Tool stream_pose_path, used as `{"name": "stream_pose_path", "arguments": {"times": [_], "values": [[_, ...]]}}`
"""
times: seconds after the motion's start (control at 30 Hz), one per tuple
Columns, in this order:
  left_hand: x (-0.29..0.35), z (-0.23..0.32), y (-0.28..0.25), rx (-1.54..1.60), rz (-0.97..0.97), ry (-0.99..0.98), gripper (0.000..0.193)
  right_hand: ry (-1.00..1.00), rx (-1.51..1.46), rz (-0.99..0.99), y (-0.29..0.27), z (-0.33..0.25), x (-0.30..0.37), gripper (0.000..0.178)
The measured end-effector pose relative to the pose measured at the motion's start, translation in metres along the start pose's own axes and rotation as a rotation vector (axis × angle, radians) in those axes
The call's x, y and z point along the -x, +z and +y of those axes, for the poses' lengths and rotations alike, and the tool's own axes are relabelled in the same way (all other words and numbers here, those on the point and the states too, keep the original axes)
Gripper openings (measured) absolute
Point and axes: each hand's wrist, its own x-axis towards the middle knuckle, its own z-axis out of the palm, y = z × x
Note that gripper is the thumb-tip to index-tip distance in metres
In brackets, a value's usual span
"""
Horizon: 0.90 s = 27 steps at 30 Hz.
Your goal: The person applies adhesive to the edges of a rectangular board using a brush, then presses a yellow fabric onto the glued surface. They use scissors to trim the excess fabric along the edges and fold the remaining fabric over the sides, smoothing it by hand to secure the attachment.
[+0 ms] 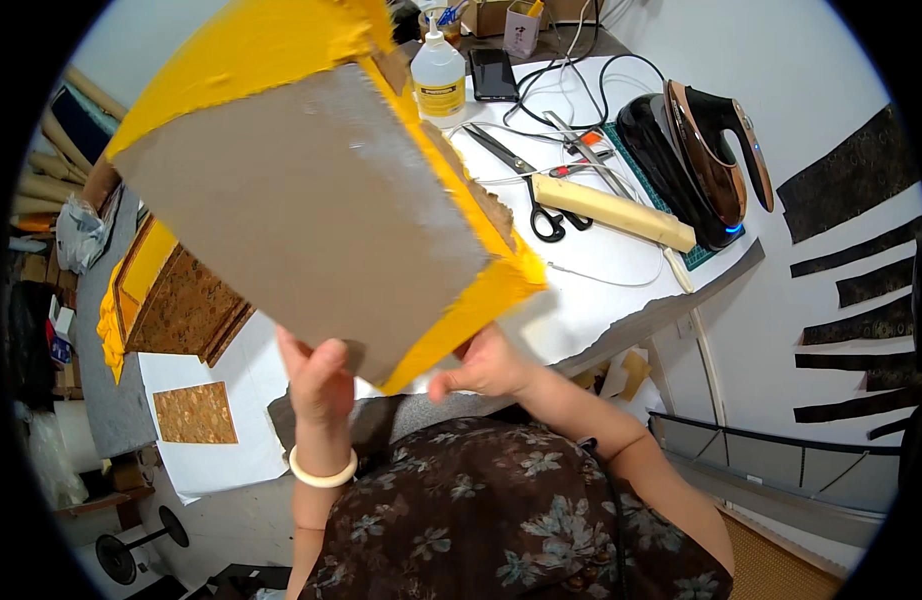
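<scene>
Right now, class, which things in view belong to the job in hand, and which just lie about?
Likely in the job:
left hand
right hand
grey panel
yellow fabric along its edges
perhaps black scissors, squeeze bottle, iron

Likely lying about:
black phone
square cup

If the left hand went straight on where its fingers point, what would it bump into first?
The left hand would probably meet the yellow-edged grey board first, though depth is unclear, so it might slip behind instead.

Yel cloth [271, 50], gry-brn board [301, 220], flrl top [541, 500]
</scene>
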Motion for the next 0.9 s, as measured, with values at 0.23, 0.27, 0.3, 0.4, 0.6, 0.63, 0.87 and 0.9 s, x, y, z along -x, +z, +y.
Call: {"name": "stream_pose_path", "arguments": {"times": [0.23, 0.27, 0.3, 0.4, 0.6, 0.63, 0.87, 0.9], "values": [[-0.011, 0.073, -0.001, -0.433, 0.109, 0.25, 0.086, 0.035, 1.669, 0.498, -0.136, -0.049, -0.029, 0.023], [-0.014, 0.078, 0.003, -0.441, 0.129, 0.249, 0.085, 0.085, 1.68, 0.469, -0.139, -0.052, -0.033, 0.026], [-0.016, 0.081, 0.007, -0.449, 0.149, 0.247, 0.084, 0.135, 1.69, 0.44, -0.138, -0.057, -0.038, 0.029], [-0.02, 0.086, 0.007, -0.409, 0.169, 0.229, 0.082, 0.228, 1.786, 0.39, -0.143, -0.057, -0.048, 0.04], [-0.015, 0.094, 0.0, -0.284, 0.221, 0.145, 0.074, 0.256, 1.735, 0.328, -0.156, -0.073, -0.06, 0.039], [-0.014, 0.097, -0.002, -0.232, 0.231, 0.117, 0.073, 0.279, 1.708, 0.301, -0.155, -0.08, -0.061, 0.039], [-0.006, 0.118, -0.014, -0.138, 0.322, 0.195, 0.043, 0.387, 1.907, 0.177, -0.11, -0.165, -0.054, 0.04], [-0.007, 0.12, -0.021, -0.124, 0.323, 0.189, 0.044, 0.372, 1.985, 0.179, -0.107, -0.172, -0.051, 0.041]]}}
